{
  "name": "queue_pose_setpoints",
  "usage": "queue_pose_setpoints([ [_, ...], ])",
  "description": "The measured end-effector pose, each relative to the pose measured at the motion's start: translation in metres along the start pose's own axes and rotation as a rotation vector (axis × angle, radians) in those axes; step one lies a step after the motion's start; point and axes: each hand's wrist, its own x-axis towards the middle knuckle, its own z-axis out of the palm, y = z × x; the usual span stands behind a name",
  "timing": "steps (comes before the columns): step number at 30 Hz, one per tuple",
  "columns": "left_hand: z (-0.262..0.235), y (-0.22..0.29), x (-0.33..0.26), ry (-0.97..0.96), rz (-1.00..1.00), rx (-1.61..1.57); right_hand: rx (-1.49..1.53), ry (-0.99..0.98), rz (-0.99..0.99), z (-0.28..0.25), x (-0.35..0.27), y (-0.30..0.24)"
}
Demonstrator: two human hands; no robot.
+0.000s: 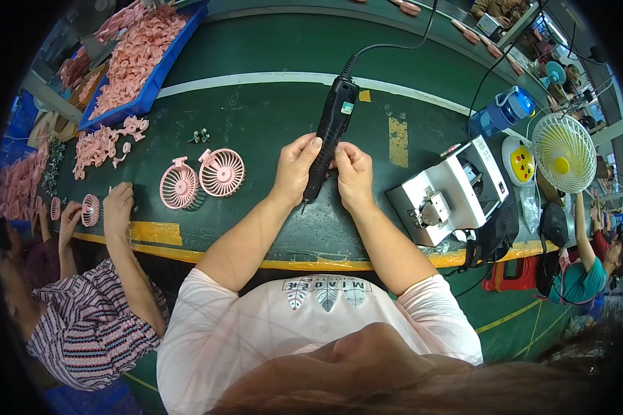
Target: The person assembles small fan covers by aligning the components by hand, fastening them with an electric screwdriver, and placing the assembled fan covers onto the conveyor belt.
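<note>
The driver (328,128) sits between the two hands over the desk (256,117), its bit (304,207) angled down toward the near edge and its cord (387,46) rising from the far end — probably held this way so that the cord trails off clear of the wrists. The fingers of the left hand (295,169) are clamped on the driver's body, thumb laid over the top. The right hand (353,173) is curled close against the other side; whether its fingers grip the driver, or pinch something small, I cannot tell. Two pink cages (180,187) (221,173) lie side by side to the left, with a few small dark parts (199,135) just beyond them, likely put there to be within easy reach. The silver machine (446,197) stands on the right, perhaps to suit the right hand (its working face is turned toward the wearer). As for looks, the driver is a long black cylinder — ribbed around the grip, narrowing to a thin bit, with a small pale-and-green label (347,108) on its upper body.
</note>
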Motion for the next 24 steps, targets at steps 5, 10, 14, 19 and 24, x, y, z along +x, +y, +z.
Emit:
queue_pose_setpoints([
  [5, -0.0025, -0.0001, 0.0023, 0.006, -0.017, 0.005, 0.028, 0.02, -0.035, 0.0047, 0.0013, -0.0044],
  [10, -0.0028, 0.0008, 0.0029, -0.011, -0.009, 0.012, 0.044, 0.006, -0.032, 0.0027, 0.0025, -0.0008],
  [14, -0.0036, 0.0011, 0.0027, -0.006, -0.002, -0.007, 0.025, -0.012, -0.042, 0.0036, 0.0024, -0.0026],
  [19, -0.0028, 0.0022, 0.003, -0.004, -0.017, -0.043, 0.029, -0.021, -0.013, 0.0039, 0.0016, -0.0023],
  [24, -0.0043, -0.0045, 0.0052, 0.039, 0.034, 0.001, 0.025, -0.012, -0.031, 0.0093, 0.0, -0.0053],
])
